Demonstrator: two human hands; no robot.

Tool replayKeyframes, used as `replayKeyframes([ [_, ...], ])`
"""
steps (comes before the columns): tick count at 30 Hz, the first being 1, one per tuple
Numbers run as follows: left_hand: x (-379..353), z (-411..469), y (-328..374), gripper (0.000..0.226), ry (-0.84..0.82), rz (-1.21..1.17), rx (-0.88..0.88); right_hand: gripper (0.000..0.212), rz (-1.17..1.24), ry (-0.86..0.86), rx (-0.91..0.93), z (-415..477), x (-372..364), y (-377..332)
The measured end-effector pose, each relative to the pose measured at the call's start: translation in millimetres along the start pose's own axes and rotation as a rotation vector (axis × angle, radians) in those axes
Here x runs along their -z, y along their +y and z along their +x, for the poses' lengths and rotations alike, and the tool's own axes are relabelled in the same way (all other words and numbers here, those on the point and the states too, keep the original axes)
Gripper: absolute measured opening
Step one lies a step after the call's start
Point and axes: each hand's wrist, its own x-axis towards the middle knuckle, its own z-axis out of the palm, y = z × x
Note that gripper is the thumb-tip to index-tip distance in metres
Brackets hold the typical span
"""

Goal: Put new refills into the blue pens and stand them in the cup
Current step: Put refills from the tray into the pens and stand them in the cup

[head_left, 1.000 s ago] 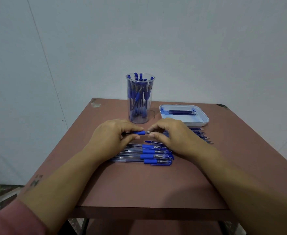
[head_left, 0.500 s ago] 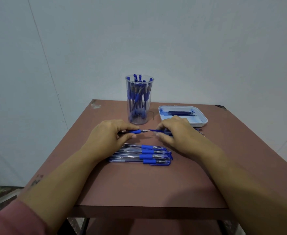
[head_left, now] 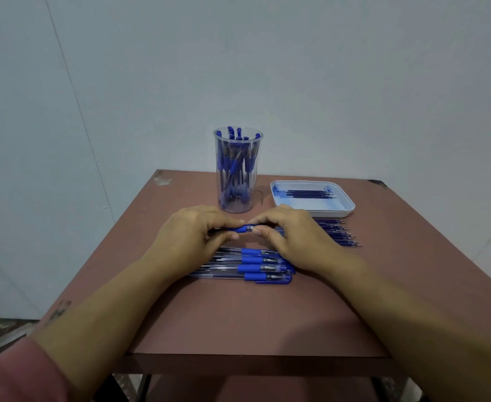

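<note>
Hands — left hand (head_left: 192,233), right hand (head_left: 290,236) — pinch one blue pen (head_left: 242,229) mid-assembly, apparently needing closing before the cup (head_left: 237,169).

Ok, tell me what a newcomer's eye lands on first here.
Over the table, the left hand and right hand pinch one blue pen between them. Behind stands a clear cup packed with pens; a row of pens lies nearer the camera.

Clear plastic cup (head_left: 237,181), matt brown table (head_left: 255,314)
</note>
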Motion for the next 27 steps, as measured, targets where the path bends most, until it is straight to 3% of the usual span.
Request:
replayKeyframes([
  [7, 0.4, 1.6, 10.9, 0.033, 0.026, 0.009, 0.042, 0.015, 0.185, 0.041, -0.1, 0.8, 0.0, 2.3],
  [11, 4.0, -4.7, 20.4, 0.084, -0.183, 0.187, 0.187, 0.013, 0.466, 0.171, -0.266, 3.6, 9.2, 7.3],
  [14, 9.9, -15.4, 23.0, 0.105, -0.351, 0.256, 0.259, 0.019, 0.541, 0.327, -0.293, 5.6, 18.6, 9.6],
  [20, 9.8, -36.3, 25.5, 0.106, -0.444, 0.21, 0.253, 0.02, 0.498, 0.534, -0.181, 15.1, 34.1, 0.9],
  [27, 6.6, -37.3, 23.6, 0.105, -0.44, 0.212, 0.261, 0.022, 0.57, 0.728, -0.071, 51.9, 64.8, -20.0],
])
